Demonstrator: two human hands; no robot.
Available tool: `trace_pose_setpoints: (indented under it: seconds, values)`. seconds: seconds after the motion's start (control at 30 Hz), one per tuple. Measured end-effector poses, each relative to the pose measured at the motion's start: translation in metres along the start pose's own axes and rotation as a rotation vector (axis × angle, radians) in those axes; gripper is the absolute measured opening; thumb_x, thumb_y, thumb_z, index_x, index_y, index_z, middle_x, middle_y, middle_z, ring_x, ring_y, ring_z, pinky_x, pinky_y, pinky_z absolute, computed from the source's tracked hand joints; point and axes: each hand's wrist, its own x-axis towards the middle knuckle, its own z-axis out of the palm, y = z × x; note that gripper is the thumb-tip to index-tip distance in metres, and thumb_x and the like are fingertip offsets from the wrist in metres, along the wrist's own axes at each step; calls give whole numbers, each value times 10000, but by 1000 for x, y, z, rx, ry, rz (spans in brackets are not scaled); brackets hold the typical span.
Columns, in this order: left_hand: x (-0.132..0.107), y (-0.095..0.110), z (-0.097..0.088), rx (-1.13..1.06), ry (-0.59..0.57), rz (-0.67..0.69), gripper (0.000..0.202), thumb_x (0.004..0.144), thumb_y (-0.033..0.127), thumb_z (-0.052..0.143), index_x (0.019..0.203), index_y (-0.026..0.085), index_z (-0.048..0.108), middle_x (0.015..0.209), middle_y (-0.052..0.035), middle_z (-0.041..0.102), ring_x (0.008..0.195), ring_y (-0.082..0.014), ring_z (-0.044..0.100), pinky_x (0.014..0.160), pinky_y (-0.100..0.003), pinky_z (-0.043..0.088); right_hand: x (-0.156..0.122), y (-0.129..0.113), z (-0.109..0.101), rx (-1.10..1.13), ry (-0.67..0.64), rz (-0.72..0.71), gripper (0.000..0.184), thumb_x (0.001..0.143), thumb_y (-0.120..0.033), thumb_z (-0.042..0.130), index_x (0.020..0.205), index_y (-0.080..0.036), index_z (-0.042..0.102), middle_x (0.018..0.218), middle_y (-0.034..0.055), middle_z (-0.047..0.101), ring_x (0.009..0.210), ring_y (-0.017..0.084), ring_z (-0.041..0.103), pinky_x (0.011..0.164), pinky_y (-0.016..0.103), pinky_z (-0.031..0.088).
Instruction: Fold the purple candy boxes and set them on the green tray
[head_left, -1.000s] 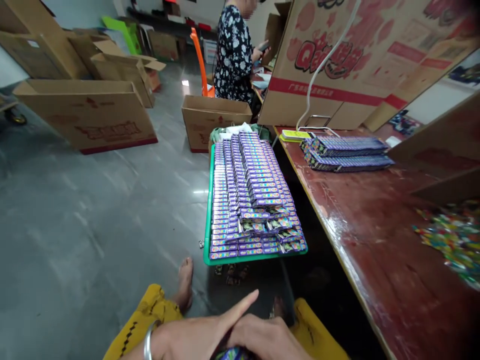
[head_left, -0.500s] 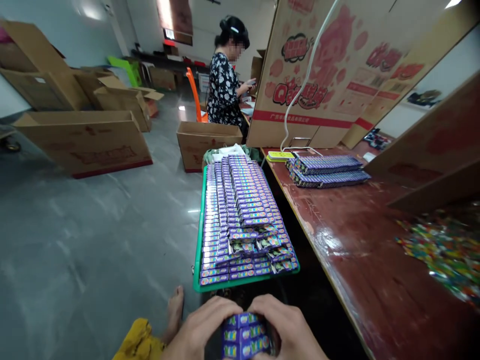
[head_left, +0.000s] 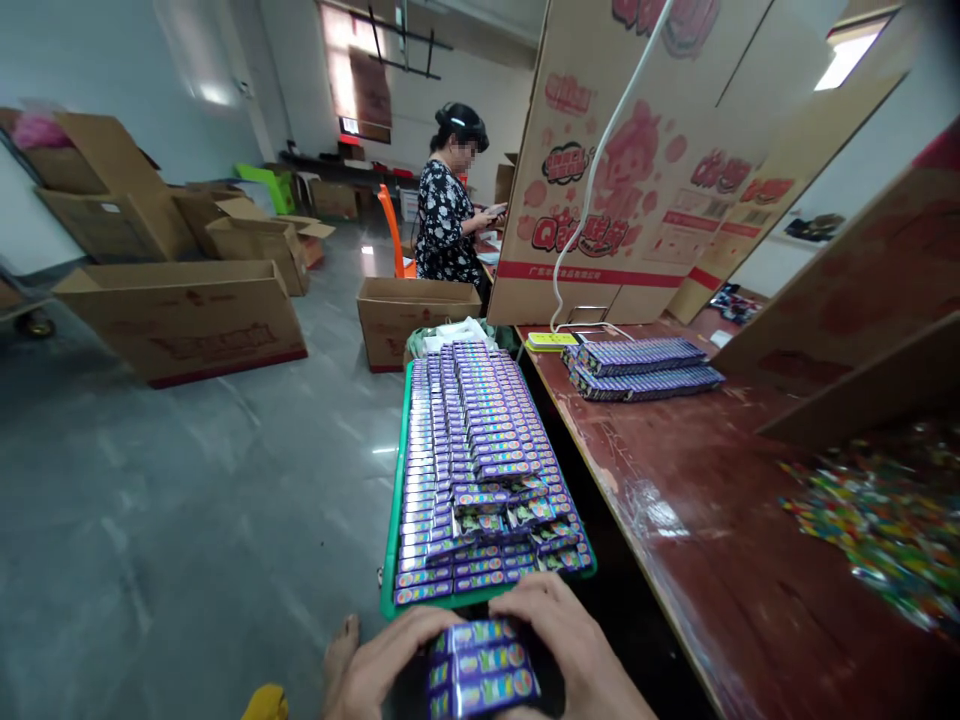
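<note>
A long reddish-brown table (head_left: 720, 560) with a glossy top runs along the right side of the rectangular green plastic tray (head_left: 388, 600). Beyond the tray to the right stands a tall brown cardboard panel (head_left: 637, 200) printed in red, and to the tray's far left sits a long, open-topped brown cardboard carton (head_left: 195, 325). Behind the tray, past a smaller brown cardboard carton (head_left: 416, 320), a person in a black-and-white floral top (head_left: 450, 215) is beside an orange chair (head_left: 390, 220). The tray itself is filled with close rows of small purple printed boxes (head_left: 499, 430), a few lying crooked near its front. On the table, right of the tray, are a loose heap of small, shiny multicoloured pieces (head_left: 877, 530) and, level with the tray's far end, a stack of purple boxes (head_left: 645, 370). Just in front of the tray's near edge, the left hand (head_left: 386, 655) and right hand (head_left: 566, 635) grip a compact block of purple printed boxes (head_left: 484, 665) between them, fingers curved around its two sides; how the fingers lie underneath cannot be seen. A flat yellow power strip (head_left: 551, 342) lies right of the tray's far end.
</note>
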Motion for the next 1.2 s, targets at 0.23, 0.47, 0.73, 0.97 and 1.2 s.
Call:
trace_pose_setpoints:
  seconds: [0.23, 0.47, 0.73, 0.97, 1.2]
  values:
    - [51, 32, -14, -245, 99, -167, 487, 787, 389, 650, 1236, 235, 541, 1222, -90, 608, 1121, -266, 581, 972, -362, 489, 34, -15, -32, 296, 125, 215, 437, 735, -214, 705, 1146, -266, 566, 1129, 18, 634, 1030, 209, 597, 932, 315, 455]
    - [101, 27, -45, -476, 338, -122, 615, 796, 407, 661, 1324, 214, 411, 1260, -109, 569, 1124, -239, 579, 952, -332, 486, 144, 41, -96, 274, 181, 97, 471, 704, -354, 742, 1127, -190, 613, 1109, 61, 655, 1013, 231, 603, 905, 360, 464]
    - [61, -84, -45, -653, 723, -573, 610, 579, 473, 778, 1053, 141, 585, 943, -80, 688, 817, -210, 663, 668, -266, 549, 239, 95, -121, 415, -42, 115, 491, 650, -359, 783, 1082, -172, 646, 1077, 62, 680, 995, 217, 620, 942, 367, 442]
    - [43, -142, -36, -692, 743, -759, 628, 458, 463, 809, 946, 121, 613, 803, -81, 711, 719, -204, 665, 621, -261, 537, 276, 113, -130, 415, -53, 63, 565, 607, -282, 802, 1138, -209, 623, 1186, 52, 638, 1103, 228, 572, 1021, 387, 391]
    - [29, -189, -21, -694, 672, -788, 581, 492, 511, 791, 914, 150, 621, 805, -101, 728, 726, -248, 690, 606, -298, 536, 286, 121, -134, 384, -128, 90, 625, 640, -279, 786, 1227, -221, 581, 1294, 71, 584, 1215, 255, 510, 1072, 423, 351]
